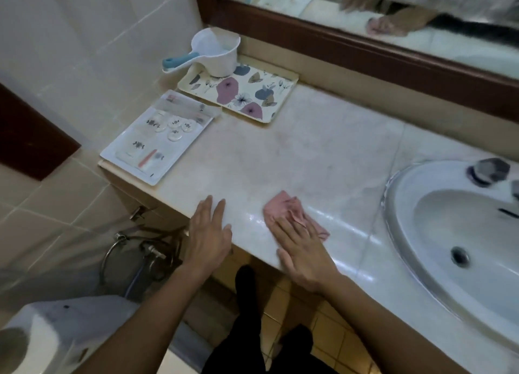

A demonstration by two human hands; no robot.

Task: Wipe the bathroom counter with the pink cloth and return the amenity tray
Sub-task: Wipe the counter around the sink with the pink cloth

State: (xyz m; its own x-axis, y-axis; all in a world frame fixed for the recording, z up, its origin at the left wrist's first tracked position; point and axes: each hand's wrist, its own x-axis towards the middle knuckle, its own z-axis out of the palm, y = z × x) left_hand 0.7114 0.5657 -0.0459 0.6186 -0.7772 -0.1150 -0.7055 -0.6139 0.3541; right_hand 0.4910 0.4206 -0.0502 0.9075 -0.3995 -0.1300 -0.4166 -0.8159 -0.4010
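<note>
The right hand (302,250) lies flat, fingers spread, pressing the pink cloth (289,209) onto the worktop (309,149) at lower centre. The left hand (209,233) rests open and empty just left of it. The amenity tray (153,137) sits at the upper left.

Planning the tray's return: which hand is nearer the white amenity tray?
Left. The left hand rests at the counter's front edge below the amenity tray; the right hand presses the pink cloth, farther right.

Beige tiled wall (92,36), wood-framed mirror (365,48), tan floor tiles (331,331)
</note>
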